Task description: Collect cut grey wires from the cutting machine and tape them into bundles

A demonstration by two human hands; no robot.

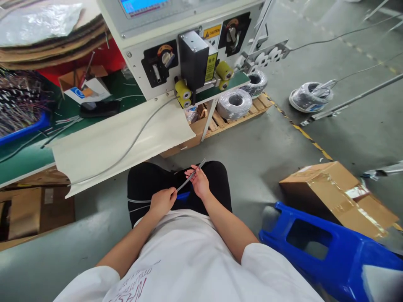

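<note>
My left hand (163, 200) is closed round one end of some thin grey cables (186, 183) above my lap. The far ends of the cables lie across the fingers of my right hand (199, 180), with the thumb against them and the other fingers partly spread. In front of me is a cable machine (138, 54) with yellow-green rollers (182, 93). A long grey cable (138, 135) runs from the rollers down over a cream sheet (126, 147) to its left edge.
A blue bin of wires (23, 132) and a small open box (83, 90) are at the left on the green table. Cable coils (234, 104) lie on a pallet at the back. A cardboard box (333, 197) and a blue plastic stool (315, 243) stand at the right.
</note>
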